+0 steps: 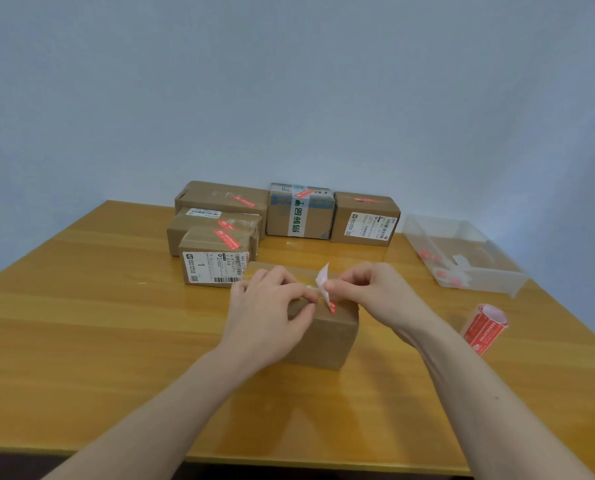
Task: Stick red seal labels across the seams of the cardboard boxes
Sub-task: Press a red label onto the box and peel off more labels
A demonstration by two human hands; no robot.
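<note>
Two hands over small brown cardboard box (324, 336) at near centre of wooden surface (116, 306). Right hand (375, 292) pinching red-and-white seal label (325, 285), upright, long axis crossing top seam. Left hand (272, 306), fingers curled, gripping box top beside label's lower end.

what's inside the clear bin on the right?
The clear bin holds several small red-and-white pieces, seemingly peeled label scraps or backing, near its front left wall. Print is unreadable; anything beneath them is hidden.

near box (327, 336) table (81, 306) centre | boxes (299, 213) behind | bin (462, 251) right
</note>
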